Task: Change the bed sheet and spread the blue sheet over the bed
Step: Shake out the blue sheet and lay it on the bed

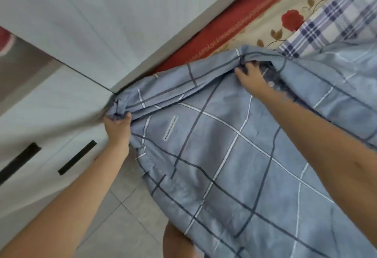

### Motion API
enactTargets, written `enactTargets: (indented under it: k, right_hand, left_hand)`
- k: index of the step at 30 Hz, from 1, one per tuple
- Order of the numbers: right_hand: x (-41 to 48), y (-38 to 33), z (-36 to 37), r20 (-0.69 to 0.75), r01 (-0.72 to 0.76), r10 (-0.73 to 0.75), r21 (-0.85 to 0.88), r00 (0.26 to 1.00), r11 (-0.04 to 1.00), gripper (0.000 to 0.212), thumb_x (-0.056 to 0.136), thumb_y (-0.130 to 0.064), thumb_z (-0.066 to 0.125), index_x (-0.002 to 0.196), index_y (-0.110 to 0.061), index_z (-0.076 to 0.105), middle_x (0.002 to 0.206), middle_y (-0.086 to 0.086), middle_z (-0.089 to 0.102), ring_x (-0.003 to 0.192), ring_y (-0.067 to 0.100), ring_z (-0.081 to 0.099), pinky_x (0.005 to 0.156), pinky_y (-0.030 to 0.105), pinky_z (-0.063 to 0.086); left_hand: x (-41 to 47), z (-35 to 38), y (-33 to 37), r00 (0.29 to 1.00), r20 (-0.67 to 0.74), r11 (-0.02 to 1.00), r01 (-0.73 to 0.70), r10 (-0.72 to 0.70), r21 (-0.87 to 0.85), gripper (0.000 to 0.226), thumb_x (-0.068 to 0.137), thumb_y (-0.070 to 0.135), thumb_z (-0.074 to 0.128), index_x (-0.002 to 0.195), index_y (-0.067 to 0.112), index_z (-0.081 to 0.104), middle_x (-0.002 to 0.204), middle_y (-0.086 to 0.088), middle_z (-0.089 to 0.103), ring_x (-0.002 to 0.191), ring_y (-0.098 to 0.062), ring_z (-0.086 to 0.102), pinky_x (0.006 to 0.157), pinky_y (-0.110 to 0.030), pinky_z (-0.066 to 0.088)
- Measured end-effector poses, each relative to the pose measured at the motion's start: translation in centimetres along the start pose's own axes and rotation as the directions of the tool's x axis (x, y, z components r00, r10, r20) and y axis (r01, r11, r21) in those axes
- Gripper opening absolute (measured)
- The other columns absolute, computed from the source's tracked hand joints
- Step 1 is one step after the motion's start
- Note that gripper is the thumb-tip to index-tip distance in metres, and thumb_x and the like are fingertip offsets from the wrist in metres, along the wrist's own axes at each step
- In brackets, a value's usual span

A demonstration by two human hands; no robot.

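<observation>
Location: a narrow gap between a white wardrobe [61, 33] with black handles [77, 156] and the bed [204, 39], with tiled floor [126, 206] below.

Bed: a floral sheet [271, 21] covers it, and a plaid cloth [336, 13] lies on top at the far side. Neither has been taken off.

Task item: the blue sheet [234, 166] is held up at the bed's near end. Its far right part rests on the bed; the rest hangs toward the person, over the floor.

Hands: the left hand [118, 125] grips a bunched corner, fingers curled round it, hard against the wardrobe edge. The right hand [250, 76] clutches a gathered fold along the top edge, above the bed.

Risks, as judged:
1. Laid down now, the blue sheet would trap the floral sheet and plaid cloth under it, and the change would be left undone.
2. The hanging part is close to the tiles and to the person's leg. A step forward could pin it, jerk it from the hands, or soil it.
3. Both grips hold wadded fabric, not a flat hem. A throw from here is likely to land twisted or skewed.
4. The left corner is tight to the wardrobe and could snag at the door gap.
</observation>
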State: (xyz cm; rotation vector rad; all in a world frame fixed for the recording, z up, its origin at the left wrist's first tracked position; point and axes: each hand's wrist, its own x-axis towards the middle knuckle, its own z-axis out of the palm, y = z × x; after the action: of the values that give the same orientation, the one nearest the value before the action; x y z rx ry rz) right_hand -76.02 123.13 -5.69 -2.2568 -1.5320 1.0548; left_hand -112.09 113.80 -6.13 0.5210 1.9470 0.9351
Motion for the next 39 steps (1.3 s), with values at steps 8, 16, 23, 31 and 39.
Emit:
enactTargets:
  k: [8, 16, 23, 31, 39]
  right_hand:
    - [-22.5, 8.0, 7.1, 0.033, 0.523, -0.545, -0.337, 0.838, 0.783, 0.057, 0.091, -0.024, 0.043, 0.146, -0.025, 0.028, 0.156, 0.003, 0.022, 0.142, 0.027, 0.022, 0.112, 0.058, 0.019]
    - [-47.5, 32.8, 3.0, 0.014, -0.444, 0.464, -0.260, 0.886, 0.857, 0.059, 0.091, -0.034, 0.040, 0.148, -0.027, 0.028, 0.156, -0.003, 0.024, 0.139, 0.028, 0.031, 0.110, 0.045, 0.032]
    - [-70.6, 46.5, -2.9, -0.050, -0.778, 0.786, 0.116, 0.616, 0.617, 0.051, 0.086, -0.009, 0.058, 0.136, -0.013, 0.044, 0.140, 0.012, 0.042, 0.129, 0.031, 0.038, 0.100, 0.037, 0.034]
    - [-84.6, 62.0, -7.9, 0.005, -0.564, 0.957, 0.809, 0.289, 0.166, 0.054, 0.094, -0.025, 0.057, 0.142, -0.013, 0.034, 0.133, 0.006, 0.043, 0.124, 0.025, 0.043, 0.100, 0.035, 0.038]
    - [-79.7, 76.8, -14.5, 0.200, 0.045, 0.925, 0.973, 0.324, -0.226, 0.026, 0.092, -0.039, 0.058, 0.104, -0.017, 0.050, 0.085, -0.002, 0.043, 0.070, 0.011, 0.042, 0.069, 0.027, 0.039]
  left_hand:
    - [-10.6, 2.9, -2.6, 0.891, 0.119, 0.742, -0.433, 0.438, 0.513, 0.092, 0.080, 0.012, 0.069, 0.149, -0.001, 0.009, 0.153, -0.028, 0.002, 0.136, -0.046, 0.022, 0.109, -0.043, 0.026]
    - [-27.0, 9.9, -10.1, 0.530, 0.829, 0.162, -0.847, 0.177, 0.507, 0.075, 0.068, 0.016, 0.077, 0.137, 0.010, 0.047, 0.150, -0.025, 0.024, 0.135, -0.045, 0.029, 0.105, -0.057, 0.031]
    - [-50.6, 16.4, -19.9, 0.224, 0.973, 0.092, -0.969, -0.054, 0.229, 0.044, 0.080, 0.021, 0.068, 0.123, 0.015, 0.061, 0.146, -0.010, 0.038, 0.129, -0.027, 0.045, 0.104, -0.033, 0.032]
    - [-72.7, 26.8, -33.5, -0.123, 0.927, 0.168, -0.984, -0.355, -0.066, 0.046, 0.080, 0.022, 0.072, 0.124, 0.013, 0.060, 0.151, -0.011, 0.033, 0.139, -0.024, 0.032, 0.112, -0.031, 0.028]
    - [-79.8, 32.5, -33.6, -0.220, 0.953, 0.281, -0.947, -0.209, -0.157, 0.022, 0.084, -0.004, 0.060, 0.101, 0.008, 0.067, 0.113, -0.007, 0.059, 0.112, -0.022, 0.055, 0.088, -0.016, 0.032]
